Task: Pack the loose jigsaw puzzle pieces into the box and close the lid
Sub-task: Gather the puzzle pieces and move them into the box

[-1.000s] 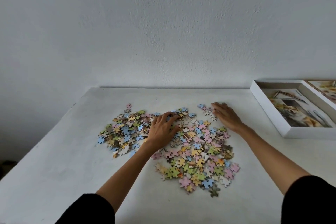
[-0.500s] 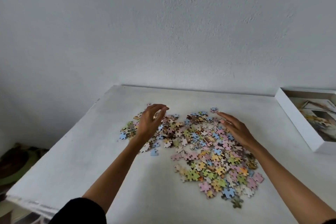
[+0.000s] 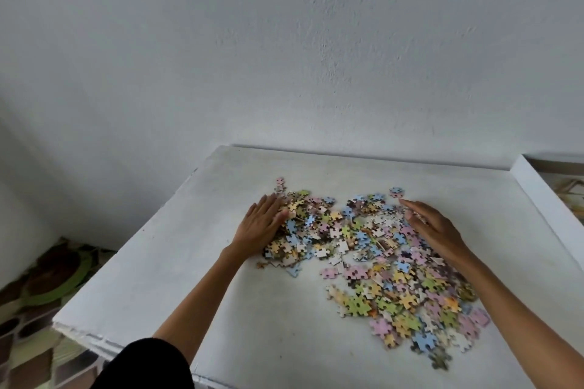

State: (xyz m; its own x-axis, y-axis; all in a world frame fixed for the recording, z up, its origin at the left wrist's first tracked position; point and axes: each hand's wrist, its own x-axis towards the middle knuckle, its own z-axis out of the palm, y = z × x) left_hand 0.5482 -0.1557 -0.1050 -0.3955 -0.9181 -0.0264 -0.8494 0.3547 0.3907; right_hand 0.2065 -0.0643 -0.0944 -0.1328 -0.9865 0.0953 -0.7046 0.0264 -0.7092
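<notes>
2 hands [image 3: 259,226] [image 3: 437,230], puzzle pieces [image 3: 357,230] between them

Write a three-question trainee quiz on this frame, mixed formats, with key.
1. True or false: the left hand lies flat, fingers straight, on the left edge of the pieces.
2. Where is the box? A) at the right edge of the view B) left of the pieces C) under the left hand
3. Short answer: which hand is nearer the box?

Key
1: true
2: A
3: right hand
</notes>
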